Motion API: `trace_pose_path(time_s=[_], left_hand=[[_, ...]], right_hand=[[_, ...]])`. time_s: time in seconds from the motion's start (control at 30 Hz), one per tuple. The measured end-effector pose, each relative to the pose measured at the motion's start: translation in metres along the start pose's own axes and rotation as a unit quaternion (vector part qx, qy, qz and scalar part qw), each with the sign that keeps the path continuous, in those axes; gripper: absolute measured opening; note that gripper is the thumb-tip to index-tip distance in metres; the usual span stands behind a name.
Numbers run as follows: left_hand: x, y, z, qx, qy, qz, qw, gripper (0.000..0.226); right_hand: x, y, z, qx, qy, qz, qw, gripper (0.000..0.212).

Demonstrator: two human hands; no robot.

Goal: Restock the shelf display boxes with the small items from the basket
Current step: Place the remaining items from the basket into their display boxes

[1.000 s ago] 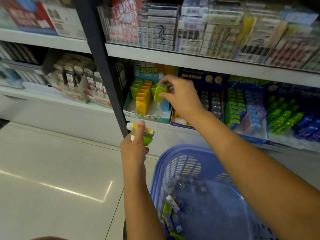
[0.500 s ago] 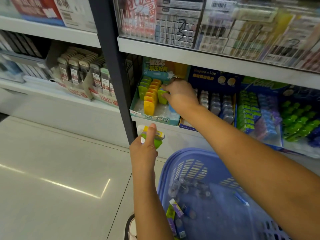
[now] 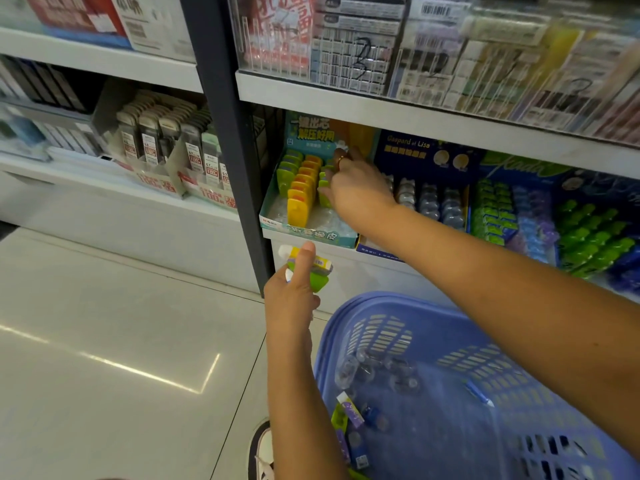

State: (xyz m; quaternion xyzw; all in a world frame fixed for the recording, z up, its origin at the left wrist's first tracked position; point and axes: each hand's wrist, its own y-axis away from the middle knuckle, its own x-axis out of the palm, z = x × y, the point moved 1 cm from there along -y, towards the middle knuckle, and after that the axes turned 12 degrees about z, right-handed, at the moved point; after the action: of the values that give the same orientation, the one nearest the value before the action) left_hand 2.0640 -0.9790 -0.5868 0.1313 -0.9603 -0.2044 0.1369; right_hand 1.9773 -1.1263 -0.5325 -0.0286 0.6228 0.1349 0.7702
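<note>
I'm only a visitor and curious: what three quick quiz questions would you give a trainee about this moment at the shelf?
1. True or false: the left hand is empty.
2. The right hand reaches into: A a drawer, B the display box, C a bag.
3. Fill in: the basket is coloured ____.
Key: 1 false, it grips small items; 2 B, its fingers pinch a green item there; 3 blue.
</note>
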Motion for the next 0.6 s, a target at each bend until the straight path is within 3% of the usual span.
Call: trace_pose_path(time_s=[0.2,0.37,0.47,0.53,0.6], left_hand=[[0.001,0.017,-0.013,0.006,0.175,0.157,0.972,0.035],[0.003,0.032,-0.01,-0.005,0.211,0.175,0.962,0.042],[0.006,0.033,-0.007,-0.019,0.201,0.157,0.967,0.041],[0.009,0.032,-0.006,-0.025,0.194,0.146,0.97,0.041],[0.016,0.03,-0.005,-0.035,0.18,0.142,0.973,0.041]], right_hand=[[-0.011,-0.007,0.004,-0.006,0.081,0.046,0.996,0.052],[-0.017,0.028,0.008,-0.049,0.136,0.045,0.988,0.049],[-0.024,0.068,0.001,-0.108,-0.106,-0.042,0.987,0.036],[-0.027,0.102,-0.009,-0.165,-0.277,-0.015,0.947,0.027],[-0.023,0.135,-0.02,-0.187,-0.344,0.053,0.919,0.027]])
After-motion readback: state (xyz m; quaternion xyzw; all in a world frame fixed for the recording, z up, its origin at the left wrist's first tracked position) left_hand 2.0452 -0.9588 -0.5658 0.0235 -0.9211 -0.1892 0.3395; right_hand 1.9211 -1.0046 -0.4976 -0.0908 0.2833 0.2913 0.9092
